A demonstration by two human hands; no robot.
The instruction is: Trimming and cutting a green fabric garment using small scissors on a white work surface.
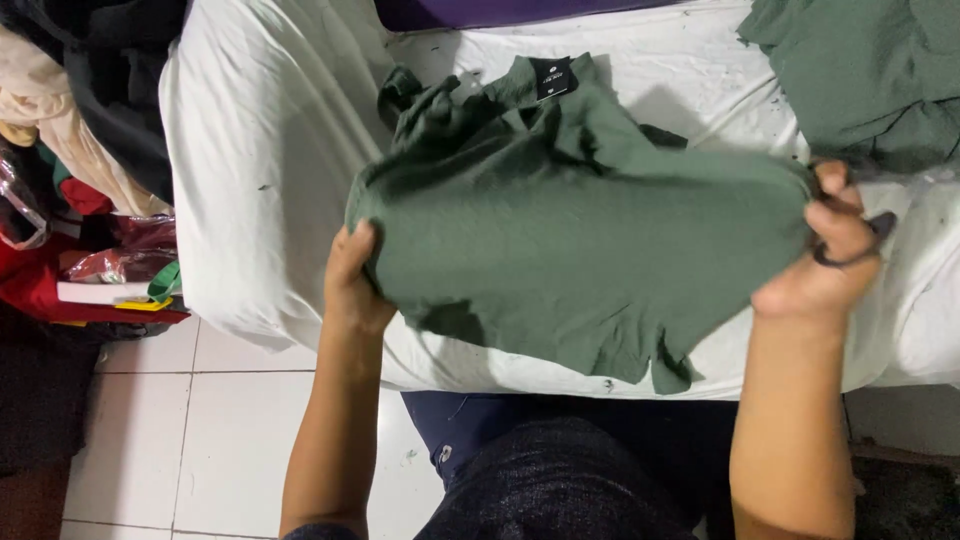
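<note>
Your left hand [352, 285] and right hand [825, 270], both pinching the dark green knit shirt [580, 250] at mid-frame, risk bunching it if tension drops.

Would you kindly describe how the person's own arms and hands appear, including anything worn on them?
Both forearms are bare up to the frame's lower edge, with no sleeves, watch or bracelet showing. The left hand shows no ring or glove. The right hand is also ungloved; a dark loop-shaped object lies across its fingers.
</note>
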